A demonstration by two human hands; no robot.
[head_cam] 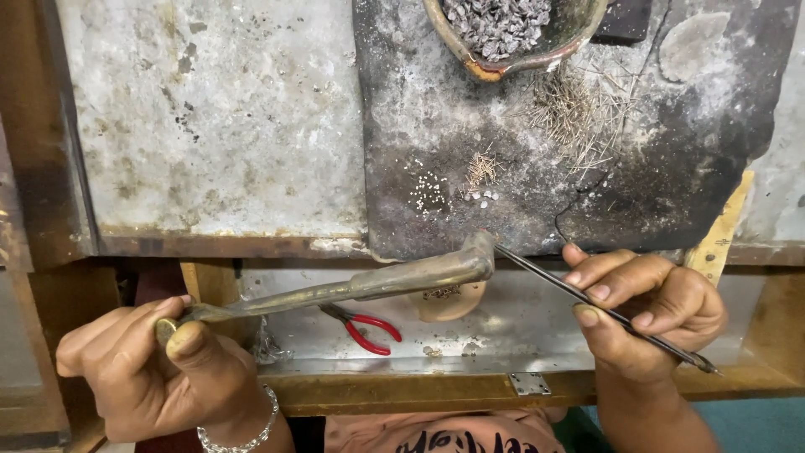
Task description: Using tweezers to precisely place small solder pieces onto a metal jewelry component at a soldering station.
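Gripping the near end of a long brass blowpipe (352,288), the left hand (147,369) has its fingers closed round the stem with the thumb laid along the top; a silver bracelet (243,436) circles that wrist. The right hand (650,315) pinches slim dark tweezers (587,298) between thumb and fingers, its grip closed on them like a pen. The pipe's bent tip and the tweezer points nearly meet at the near edge of the charred slab (537,210), just short of the small pale beads (429,193) that lie there.

Doing this well seems to call for a steady left wrist, so that the pipe's tip stays aimed at one spot, and for a light pinch on the tweezers, since the beads look tiny and would scatter at a nudge. Resting both forearms on the frame would likely help.

Below the hands an open drawer (503,335) lined with sheet metal holds red-handled pliers (365,327) and a small tan dish (453,302). Further off, the tabletop (218,126) is a stained, pale grey plate on the left, with the blackened slab beside it. A scatter of fine wire bits (579,117) lies on the slab beyond the beads, and at the far edge sits a chipped clay bowl (503,63) filled with dark grey chips. Little of the room shows.
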